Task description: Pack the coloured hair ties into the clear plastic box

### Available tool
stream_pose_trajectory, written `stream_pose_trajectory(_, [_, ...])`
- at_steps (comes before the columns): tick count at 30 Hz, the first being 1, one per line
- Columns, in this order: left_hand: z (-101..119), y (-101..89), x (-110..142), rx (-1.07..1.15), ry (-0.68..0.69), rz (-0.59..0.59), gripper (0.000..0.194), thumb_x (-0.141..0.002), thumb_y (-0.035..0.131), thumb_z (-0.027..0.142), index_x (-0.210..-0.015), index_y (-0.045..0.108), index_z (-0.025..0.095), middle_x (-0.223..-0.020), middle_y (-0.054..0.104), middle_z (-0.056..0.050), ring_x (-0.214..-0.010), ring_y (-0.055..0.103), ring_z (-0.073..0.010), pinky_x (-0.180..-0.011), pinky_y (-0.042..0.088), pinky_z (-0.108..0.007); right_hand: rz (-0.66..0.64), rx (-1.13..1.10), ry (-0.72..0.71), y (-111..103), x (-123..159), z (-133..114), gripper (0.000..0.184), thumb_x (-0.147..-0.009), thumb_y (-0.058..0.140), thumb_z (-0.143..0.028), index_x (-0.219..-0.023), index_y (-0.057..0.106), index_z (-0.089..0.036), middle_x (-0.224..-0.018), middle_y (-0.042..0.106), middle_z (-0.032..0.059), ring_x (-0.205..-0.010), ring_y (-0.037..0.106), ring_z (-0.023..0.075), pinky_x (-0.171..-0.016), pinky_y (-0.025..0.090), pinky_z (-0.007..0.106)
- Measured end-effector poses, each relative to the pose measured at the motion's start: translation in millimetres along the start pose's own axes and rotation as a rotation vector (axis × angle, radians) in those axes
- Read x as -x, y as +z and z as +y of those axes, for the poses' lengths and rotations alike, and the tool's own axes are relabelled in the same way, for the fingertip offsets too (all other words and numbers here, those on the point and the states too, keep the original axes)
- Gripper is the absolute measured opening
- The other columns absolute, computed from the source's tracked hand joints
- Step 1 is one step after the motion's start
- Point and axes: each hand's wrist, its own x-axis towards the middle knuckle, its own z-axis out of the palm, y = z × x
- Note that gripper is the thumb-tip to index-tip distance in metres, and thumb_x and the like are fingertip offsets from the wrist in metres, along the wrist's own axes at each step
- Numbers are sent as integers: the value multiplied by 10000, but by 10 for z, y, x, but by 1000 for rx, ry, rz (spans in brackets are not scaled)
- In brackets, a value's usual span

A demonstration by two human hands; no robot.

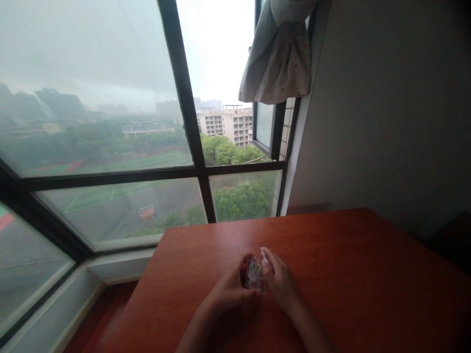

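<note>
Clear plastic forms the small container (253, 277) that the left hand (234, 288) holds, thumb on the near side and fingers curled around the far side. Some green shows in or on it; its contents are too blurred to name. The right hand (279, 282) is just beside it, fingers bent toward it, with a small pale piece (263, 253) at the fingertips; whether they pinch it I cannot tell. The container is over the reddish-brown table (338, 260), between the two hands. Beyond the table's far edge stands a dark window frame (198, 147), with one sash (279, 132) open under a knotted, pale curtain (281, 68). A plain wall (375, 108) rises on the right. Outside are green trees (243, 200), a pale building (235, 123) and a sports field (95, 193).
</note>
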Motion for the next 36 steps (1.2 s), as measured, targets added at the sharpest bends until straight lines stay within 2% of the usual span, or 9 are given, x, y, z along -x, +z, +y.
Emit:
stream_pose_trajectory(3, [-64,-35,23,7,23,26,765,-650,769,166,-1308,381,202,-1197,551,-99,-1067,573,-231,-890,487,-351,153,144,-77,-1,-18,79,470,-895,414,-347,-1317,497,-158,-1315,540,133,-1186,530,243,-990,448,388])
stream_pose_trajectory(6, [-76,-116,61,-66,3,86,828,-651,752,150,-1367,337,206,-1244,518,-106,-1122,539,-242,-949,458,-380,204,297,-130,11,-19,136,492,-838,498,-317,-1302,496,-154,-1247,553,142,-1168,509,277,-1004,425,447])
stream_pose_trajectory(10, [-26,-297,141,-150,-47,118,877,-617,738,112,-1389,334,211,-1299,477,-119,-1169,509,-256,-987,429,-389,86,454,-185,60,46,131,449,-773,551,-218,-1222,561,-197,-1217,571,126,-1199,470,299,-1030,384,471])
stream_pose_trajectory(13, [66,-437,234,-102,-114,75,880,-613,712,102,-1386,310,222,-1242,509,-109,-1089,550,-232,-880,479,-346,-1,492,-215,80,96,74,433,-755,570,-196,-1188,583,-209,-1255,556,120,-1217,456,304,-1058,343,481])
stream_pose_trajectory(16, [208,-562,349,-100,-184,91,890,-606,644,91,-1402,268,223,-1101,561,-72,-925,585,-182,-750,489,-286,-35,462,-193,64,104,15,355,-774,548,-181,-1123,613,-201,-1220,573,113,-1171,487,282,-1020,383,432])
stream_pose_trajectory(19, [340,-693,451,-276,-238,188,837,-598,570,82,-1381,318,230,-1008,561,-34,-800,564,-144,-656,466,-240,-26,440,-163,41,90,-13,310,-775,539,-163,-1067,631,-213,-1169,597,99,-1116,516,269,-962,418,403])
stream_pose_trajectory(25, [409,-936,551,-583,-134,323,763,-520,500,82,-1273,472,201,-1268,477,-79,-1146,506,-249,-941,461,-354,-2,428,-160,42,87,4,307,-771,555,-161,-1063,633,-216,-1144,607,88,-1088,528,264,-938,423,393])
stream_pose_trajectory(30, [446,-1049,599,-818,-141,343,694,-566,588,128,-1254,524,188,-1188,495,-81,-1125,520,-256,-1015,422,-396,-8,420,-158,49,88,6,307,-771,558,-163,-1063,630,-222,-1141,604,86,-1079,529,261,-931,432,393])
stream_pose_trajectory(36, [395,-1149,631,-1024,-145,349,696,-555,520,43,-1234,585,181,-1127,519,-81,-1081,531,-250,-1000,425,-401,-2,386,-175,52,83,16,327,-754,562,-151,-1069,625,-211,-1130,599,97,-1067,533,265,-931,450,404])
